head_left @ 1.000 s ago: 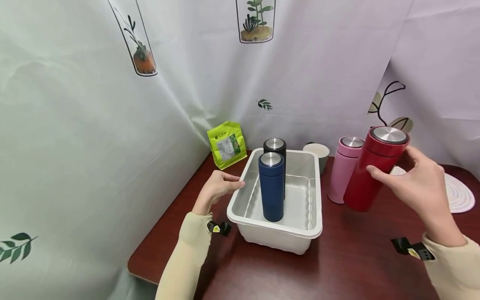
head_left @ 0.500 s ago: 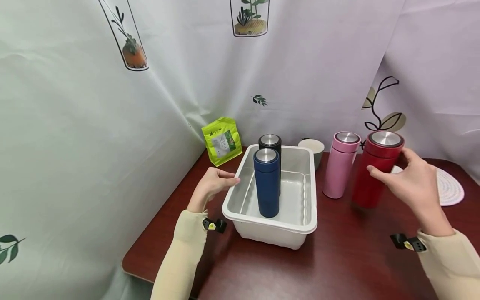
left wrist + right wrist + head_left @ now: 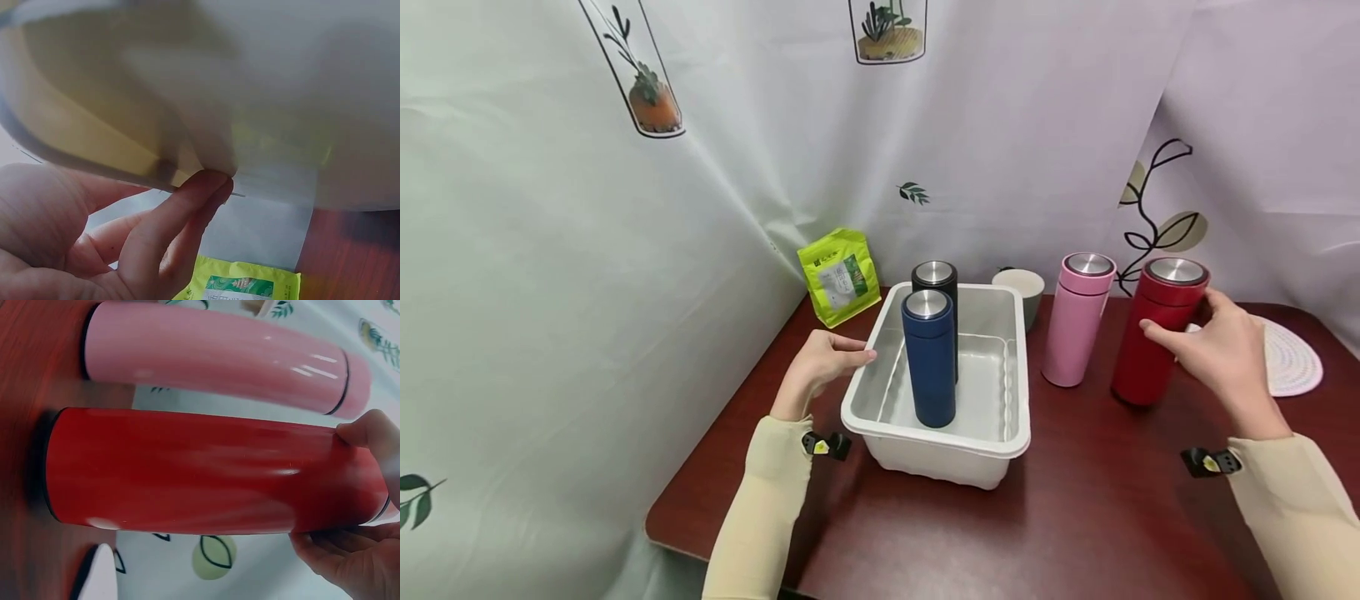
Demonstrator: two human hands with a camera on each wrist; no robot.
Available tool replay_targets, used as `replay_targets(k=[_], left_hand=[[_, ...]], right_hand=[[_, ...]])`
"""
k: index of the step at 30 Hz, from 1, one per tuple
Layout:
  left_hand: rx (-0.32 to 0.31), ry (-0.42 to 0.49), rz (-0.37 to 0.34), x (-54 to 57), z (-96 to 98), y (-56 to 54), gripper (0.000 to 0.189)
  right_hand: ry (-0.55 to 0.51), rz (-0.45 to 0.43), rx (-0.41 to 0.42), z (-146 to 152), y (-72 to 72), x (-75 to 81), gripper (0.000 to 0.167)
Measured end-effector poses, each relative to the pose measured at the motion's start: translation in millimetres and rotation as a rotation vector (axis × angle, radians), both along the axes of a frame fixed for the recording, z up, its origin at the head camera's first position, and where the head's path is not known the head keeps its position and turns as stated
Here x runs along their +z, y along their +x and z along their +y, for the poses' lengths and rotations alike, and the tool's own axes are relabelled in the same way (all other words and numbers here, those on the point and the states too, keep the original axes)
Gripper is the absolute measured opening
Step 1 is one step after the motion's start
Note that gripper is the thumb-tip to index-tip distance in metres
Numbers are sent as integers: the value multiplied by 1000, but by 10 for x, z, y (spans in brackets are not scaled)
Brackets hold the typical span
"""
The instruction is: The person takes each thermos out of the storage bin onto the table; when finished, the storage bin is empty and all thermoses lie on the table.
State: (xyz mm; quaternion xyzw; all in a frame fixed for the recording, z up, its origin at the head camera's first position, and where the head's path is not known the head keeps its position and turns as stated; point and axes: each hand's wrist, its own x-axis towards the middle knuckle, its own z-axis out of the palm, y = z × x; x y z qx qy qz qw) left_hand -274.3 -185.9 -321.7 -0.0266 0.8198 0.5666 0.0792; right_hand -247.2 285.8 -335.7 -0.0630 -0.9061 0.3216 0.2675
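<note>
Left hand (image 3: 827, 362), nearly closed, pinches the white bin (image 3: 934, 465) by its rim; right hand (image 3: 1231, 354), spread wide, grips the red flask (image 3: 1148, 354).

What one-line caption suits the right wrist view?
The right hand grips a red bottle, with a pink bottle standing beside it.

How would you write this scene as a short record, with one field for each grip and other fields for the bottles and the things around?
Left grip: pinches left rim of white tub
Right grip: holds red flask near its top; base appears to rest on table
In tub: blue flask in front of black flask, both upright
Left of red flask: pink flask, upright, apart
Beyond tub: lime pouch at left, cup at right
Partly behind right grip: round mat
</note>
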Motion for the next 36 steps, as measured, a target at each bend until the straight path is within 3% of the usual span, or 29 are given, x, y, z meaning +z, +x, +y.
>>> replay_targets(k=[5, 10, 25, 29, 36], left_hand=[[8, -6, 0, -4, -8, 3, 36], [-1, -12, -11, -31, 4, 7, 37], [-19, -23, 5, -8, -54, -8, 37], [-21, -27, 7, -5, -58, -15, 38], [-20, -6, 0, -17, -40, -17, 38]], right_hand=[[-9, -11, 0, 30, -63, -43, 64], [-5, -22, -7, 55, -16, -73, 65], [-22, -78, 54, -24, -35, -20, 75], [-41, -98, 40, -24, 16, 24, 82], [-182, -34, -21, -54, 196, 53, 89]])
